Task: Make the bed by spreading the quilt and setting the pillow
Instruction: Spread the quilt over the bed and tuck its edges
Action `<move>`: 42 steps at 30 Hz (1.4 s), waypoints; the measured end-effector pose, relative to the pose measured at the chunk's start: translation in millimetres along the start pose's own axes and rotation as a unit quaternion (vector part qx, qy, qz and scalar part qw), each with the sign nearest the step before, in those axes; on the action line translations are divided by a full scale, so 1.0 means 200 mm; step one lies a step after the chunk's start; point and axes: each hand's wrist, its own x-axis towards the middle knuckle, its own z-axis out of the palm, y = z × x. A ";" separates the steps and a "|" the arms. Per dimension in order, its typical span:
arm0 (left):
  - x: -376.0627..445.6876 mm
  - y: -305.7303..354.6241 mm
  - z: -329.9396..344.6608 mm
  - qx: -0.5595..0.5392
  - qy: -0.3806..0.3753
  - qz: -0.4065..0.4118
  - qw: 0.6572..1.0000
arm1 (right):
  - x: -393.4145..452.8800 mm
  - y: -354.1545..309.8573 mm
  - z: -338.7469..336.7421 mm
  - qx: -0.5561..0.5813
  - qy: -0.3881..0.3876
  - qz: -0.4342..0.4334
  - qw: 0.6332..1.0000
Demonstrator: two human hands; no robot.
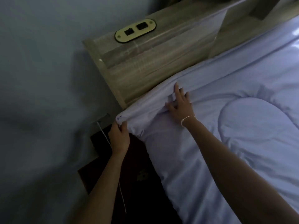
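Note:
A pale lilac quilt (226, 143) with stitched curves covers the bed from the headboard down to the lower right. My left hand (119, 137) grips the quilt's top left corner, which hangs just past the mattress edge below the headboard. My right hand (180, 105) lies flat with spread fingers on the quilt's top hem, pressing a small fold near the headboard. A thin white band sits on that wrist. No pillow is in view.
A wooden headboard (145, 67) with a brass oval socket plate (135, 30) runs along the top. A grey wall (40, 78) stands close on the left. A white cord (105, 138) hangs in the narrow dark gap beside the bed.

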 end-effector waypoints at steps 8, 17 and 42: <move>0.11 -0.24 0.00 0.067 -0.076 -0.123 0.987 | -0.07 0.05 0.14 -0.201 -0.120 0.005 0.972; -0.25 -0.08 0.03 0.156 -0.020 0.283 0.946 | -0.26 0.26 -0.02 -0.087 0.131 0.080 0.984; -0.20 -0.28 0.16 0.087 -0.020 -0.072 0.993 | -1.23 0.20 0.29 -0.149 0.000 -0.094 0.984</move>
